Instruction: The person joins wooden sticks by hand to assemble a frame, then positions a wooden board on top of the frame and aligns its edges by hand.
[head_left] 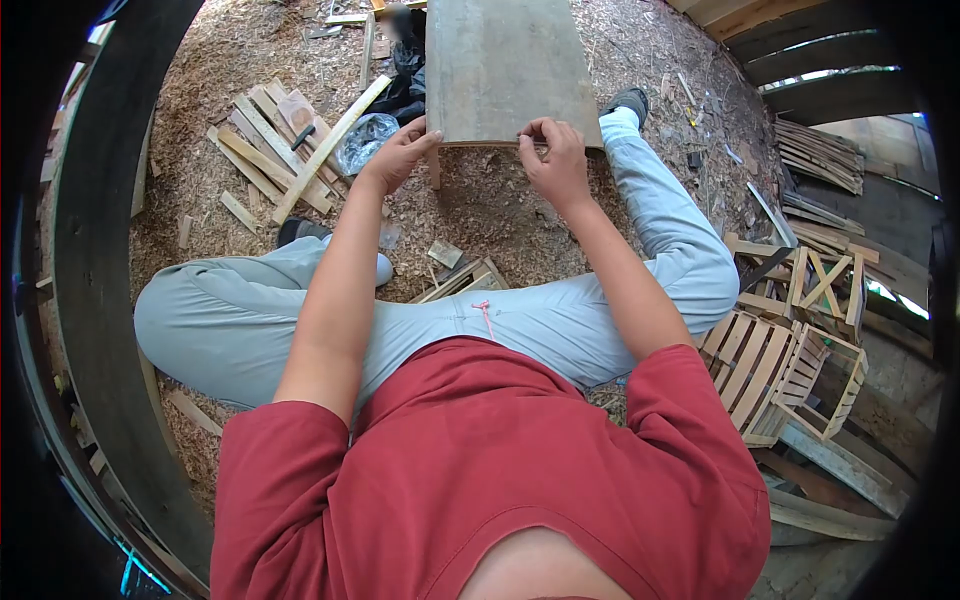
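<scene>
A weathered grey wooden board (510,70) stretches away from me between my feet, raised above the ground on a leg (434,170). At its near left corner is my left hand (400,157), thumb and fingertips brought together against the corner. My right hand (555,165) is at the near edge, right of the middle, its fingers curled into a pinch. A thin brown line runs along that edge between the hands; whether it is the board's own edge or a separate strip, I cannot tell. What the fingertips hold is too small to make out.
Loose wooden slats (270,145) and a hammer-like dark tool (303,137) lie on the left, beside a clear plastic bag (367,140). Slatted wooden crates (750,370) stand at my right, with stacked strips (820,155) beyond. Wood shavings (490,210) cover the ground.
</scene>
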